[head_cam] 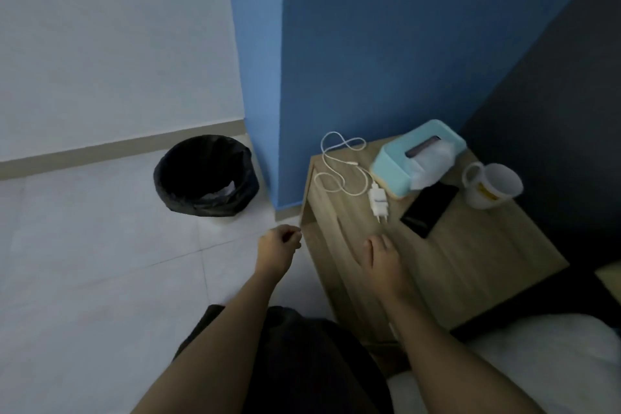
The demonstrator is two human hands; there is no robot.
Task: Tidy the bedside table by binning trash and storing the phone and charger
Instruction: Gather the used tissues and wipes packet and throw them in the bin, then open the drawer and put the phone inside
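On wood-grain bedside table (470, 255), glossy black phone (430, 208), white charger (378, 202), coiled cable (336, 171)

White charger (378, 202), black phone (430, 207), black bin (205, 176), pale-blue tissue box (396, 161).

Dim bedroom corner, blue and white walls.
Pale tiled floor (100, 262) at left; blue wall (369, 44) far; dark panel (554, 128) right, possibly a headboard.

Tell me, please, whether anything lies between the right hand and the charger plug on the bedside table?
Nothing visible does. The right hand rests open on bare wood of the bedside table, with the charger plug just beyond its fingertips. The phone lies off to the side, not between them.
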